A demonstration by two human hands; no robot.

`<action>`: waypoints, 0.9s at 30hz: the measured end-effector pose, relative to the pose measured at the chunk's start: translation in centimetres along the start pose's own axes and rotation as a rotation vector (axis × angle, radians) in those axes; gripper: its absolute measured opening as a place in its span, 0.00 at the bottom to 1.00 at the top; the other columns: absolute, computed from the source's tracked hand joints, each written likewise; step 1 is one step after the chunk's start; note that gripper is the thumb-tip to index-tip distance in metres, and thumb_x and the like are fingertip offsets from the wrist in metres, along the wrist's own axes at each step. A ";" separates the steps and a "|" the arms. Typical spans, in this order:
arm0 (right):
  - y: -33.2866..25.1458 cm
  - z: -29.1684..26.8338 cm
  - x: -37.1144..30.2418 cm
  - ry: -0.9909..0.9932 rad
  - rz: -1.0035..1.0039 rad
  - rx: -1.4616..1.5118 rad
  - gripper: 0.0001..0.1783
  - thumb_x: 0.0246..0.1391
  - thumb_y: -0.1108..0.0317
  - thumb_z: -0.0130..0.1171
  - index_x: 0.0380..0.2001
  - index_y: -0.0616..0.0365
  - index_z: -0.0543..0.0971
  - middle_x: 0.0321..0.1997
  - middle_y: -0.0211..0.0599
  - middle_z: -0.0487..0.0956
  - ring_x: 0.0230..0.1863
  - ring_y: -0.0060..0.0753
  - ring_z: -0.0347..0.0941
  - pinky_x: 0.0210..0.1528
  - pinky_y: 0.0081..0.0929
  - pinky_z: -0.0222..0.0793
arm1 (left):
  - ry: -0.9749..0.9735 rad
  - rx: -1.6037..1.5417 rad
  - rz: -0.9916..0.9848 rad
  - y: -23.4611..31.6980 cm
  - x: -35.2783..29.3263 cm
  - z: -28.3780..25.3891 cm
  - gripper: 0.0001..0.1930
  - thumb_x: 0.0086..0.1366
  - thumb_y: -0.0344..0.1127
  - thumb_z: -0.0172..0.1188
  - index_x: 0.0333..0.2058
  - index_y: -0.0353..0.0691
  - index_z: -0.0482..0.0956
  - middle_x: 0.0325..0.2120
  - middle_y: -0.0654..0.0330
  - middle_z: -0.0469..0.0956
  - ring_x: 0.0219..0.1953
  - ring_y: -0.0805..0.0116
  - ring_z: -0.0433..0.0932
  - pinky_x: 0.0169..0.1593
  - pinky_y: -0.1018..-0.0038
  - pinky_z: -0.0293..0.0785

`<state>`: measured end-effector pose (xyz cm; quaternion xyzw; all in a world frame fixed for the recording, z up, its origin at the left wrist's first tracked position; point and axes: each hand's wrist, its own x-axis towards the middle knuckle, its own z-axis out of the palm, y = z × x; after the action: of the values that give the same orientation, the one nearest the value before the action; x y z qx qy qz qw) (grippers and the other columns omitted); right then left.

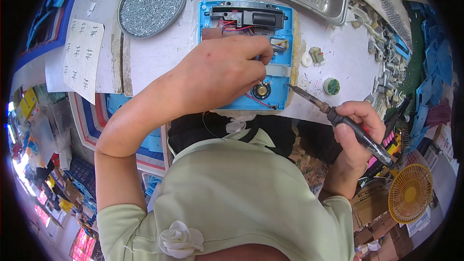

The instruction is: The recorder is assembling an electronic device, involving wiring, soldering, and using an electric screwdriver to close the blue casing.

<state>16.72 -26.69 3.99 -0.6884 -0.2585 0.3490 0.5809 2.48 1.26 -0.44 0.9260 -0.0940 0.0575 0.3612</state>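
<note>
A blue plastic casing lies open on the table before me, showing a black part, coloured wires, a brown board and a small round speaker. Over its middle is my left hand, its fingers curled inward; whatever they pinch is hidden. My right hand grips a soldering iron by its dark handle. The iron's tip points left, close to the casing's right edge near the speaker. Right of the casing sit a small round pot of green stuff and a boxy beige part.
A round tray of small metal pieces stands at the back left, beside a marked paper sheet. A steel tray is at the far edge. Many small grey parts line the right side. A yellow fan stands lower right.
</note>
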 end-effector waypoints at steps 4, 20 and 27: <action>0.5 -0.3 -0.2 0.029 -0.027 0.030 0.17 0.50 0.75 0.69 0.43 0.70 0.80 0.38 0.40 0.84 0.36 0.20 0.77 0.42 0.16 0.69 | 0.003 -0.079 0.028 -0.3 0.0 -0.5 0.09 0.53 0.25 0.69 0.33 0.39 0.81 0.37 0.59 0.76 0.38 0.58 0.79 0.38 0.65 0.77; 0.7 1.4 1.3 -0.065 -0.086 -0.077 0.16 0.49 0.77 0.69 0.43 0.67 0.81 0.30 0.34 0.83 0.29 0.17 0.75 0.32 0.15 0.66 | 0.046 0.023 -0.029 0.5 0.1 0.2 0.10 0.51 0.25 0.68 0.32 0.42 0.79 0.38 0.61 0.74 0.36 0.58 0.79 0.36 0.66 0.77; 1.3 2.1 1.9 -0.145 -0.169 -0.205 0.15 0.47 0.76 0.71 0.41 0.64 0.83 0.26 0.33 0.82 0.22 0.18 0.74 0.26 0.16 0.63 | 0.072 0.052 -0.016 0.5 0.3 0.7 0.09 0.50 0.25 0.67 0.29 0.41 0.75 0.38 0.61 0.74 0.36 0.59 0.79 0.35 0.66 0.76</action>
<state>16.22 -24.22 2.23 -0.6930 -0.3910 0.3195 0.5146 2.68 0.39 -0.60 0.9330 -0.0721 0.0901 0.3408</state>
